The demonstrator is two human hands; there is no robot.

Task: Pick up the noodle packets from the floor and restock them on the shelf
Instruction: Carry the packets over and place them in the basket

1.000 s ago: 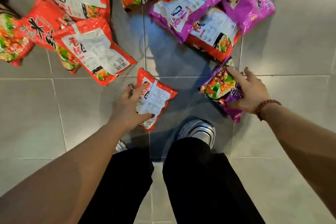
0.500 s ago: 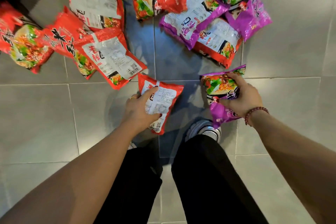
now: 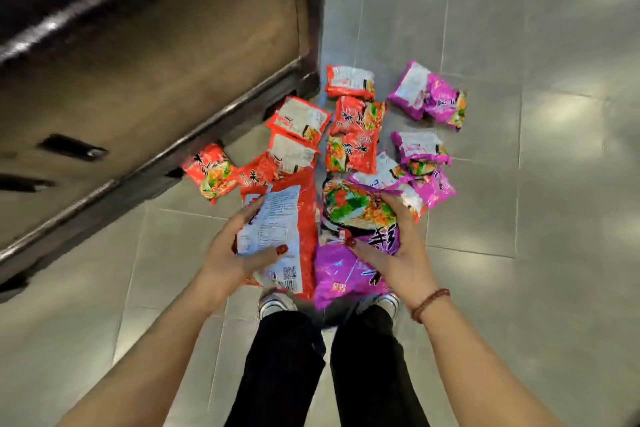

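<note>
1. L hand (image 3: 228, 256): grasps the red pkt (image 3: 304, 218). Your thumb lies across the white label side, which faces up. Your fingers curl round the pkt's left edge. The pkt is off the floor (image 3: 519, 218), held in front of your legs.

2. R hand (image 3: 401, 253): grasps the purple pkt (image 3: 343, 274). Your thumb presses the printed front near its middle. Your fingers wrap the right edge by the noodle photo. This pkt is also lifted, photo end away from you, lower end above the R shoe (image 3: 388, 300).

3. Held pkts sit side by side, long edges very close. Contact between them: can't tell.

4. Floor stock, beyond your hands:
- loose red pkts (image 3: 351, 152): a cluster to the left and centre, some label side up, some overlapping.
- loose purple pkts (image 3: 443, 104): a cluster to the right, several overlapping.

5. Shelf unit (image 3: 156, 62): brown panel w/ dark frame, upper left of view. Its base edge runs diagonally. The leftmost red pkt lies just beside that edge.

6. Misc: bead bracelet (image 3: 429, 303) on your R wrist; L shoe (image 3: 275, 302) below the red pkt; black trousers (image 3: 284, 374) at the bottom centre.
</note>
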